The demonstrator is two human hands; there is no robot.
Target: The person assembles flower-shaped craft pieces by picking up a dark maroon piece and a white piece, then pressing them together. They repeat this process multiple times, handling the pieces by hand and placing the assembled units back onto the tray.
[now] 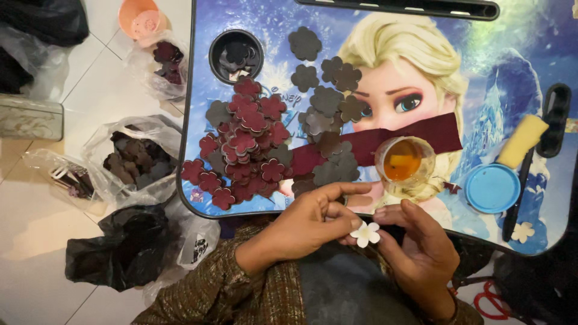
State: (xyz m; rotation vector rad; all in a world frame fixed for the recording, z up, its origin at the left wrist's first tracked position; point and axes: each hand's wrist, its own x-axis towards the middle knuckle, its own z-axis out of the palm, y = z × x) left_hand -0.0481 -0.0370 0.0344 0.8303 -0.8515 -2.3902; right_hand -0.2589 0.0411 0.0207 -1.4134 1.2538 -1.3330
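Note:
A small white flower-shaped cutout [365,233] is held between both hands just below the near edge of a low cartoon-printed table [512,54]. My left hand [310,219] pinches it from the left with thumb and fingers. My right hand [421,250] holds it from the right. On the table lie a heap of dark red flower cutouts [244,147] and grey-brown flower cutouts [328,99], a dark red strip [433,132], and a clear cup of amber glue [403,159].
A blue lid [492,188], a yellow sponge [522,140], a black stick [518,198] and another white flower [522,231] sit at the table's right. A black cup holder [236,55] holds cutouts. Plastic bags of cutouts [135,159], a black bag [117,247] and an orange cup [139,18] lie on the tiled floor at left.

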